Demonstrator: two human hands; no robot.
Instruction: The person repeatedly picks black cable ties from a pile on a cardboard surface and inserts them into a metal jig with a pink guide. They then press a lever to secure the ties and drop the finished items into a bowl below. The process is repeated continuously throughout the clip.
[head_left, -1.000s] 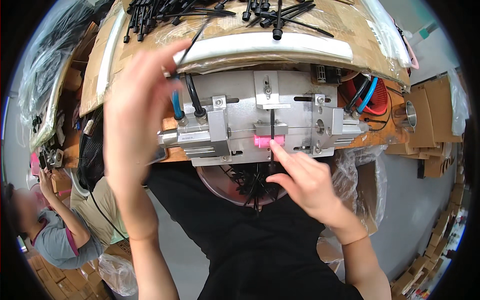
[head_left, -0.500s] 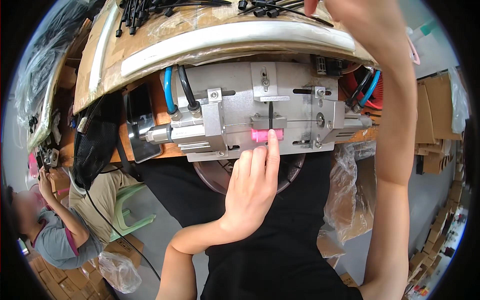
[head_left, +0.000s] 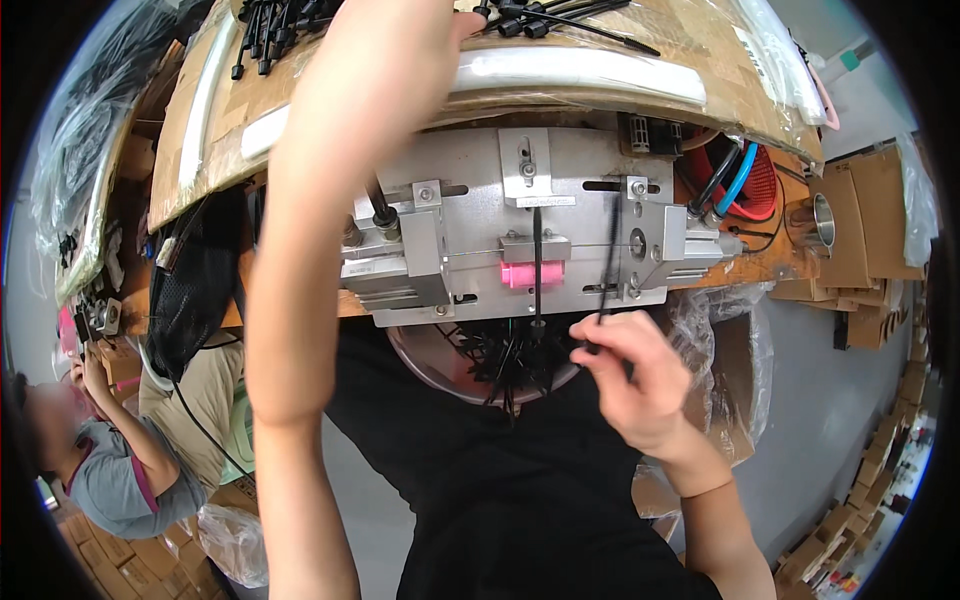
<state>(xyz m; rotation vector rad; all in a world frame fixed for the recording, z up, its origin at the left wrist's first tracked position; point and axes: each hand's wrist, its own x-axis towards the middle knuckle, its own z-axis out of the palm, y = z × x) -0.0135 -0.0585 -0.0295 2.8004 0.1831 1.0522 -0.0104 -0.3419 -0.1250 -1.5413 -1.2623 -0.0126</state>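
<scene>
My right hand (head_left: 635, 375) pinches a black mascara wand (head_left: 607, 260) near its cap end; the wand points away from me and is blurred. My left hand (head_left: 425, 30) reaches over the cardboard to black mascara wands (head_left: 515, 22), and most of its fingers are beyond the upper edge. Another black wand (head_left: 538, 265) lies across the middle of a metal fixture (head_left: 590, 155), over a pink block (head_left: 518, 274). Below the fixture, a clear bowl (head_left: 425, 370) holds several black wands (head_left: 505, 355).
Metal cylinders (head_left: 375, 270) with hoses flank the plate. A cardboard sheet (head_left: 390, 150) with a white padded strip (head_left: 580, 75) spans behind. A red basket (head_left: 755, 185) and metal cup (head_left: 808, 222) stand right. Another person (head_left: 130, 470) sits left, beside a black mesh bag (head_left: 195, 285).
My left hand has left the pink block and moved up to the wands on the cardboard. My right hand has come down from the upper right to the fixture's front with a wand.
</scene>
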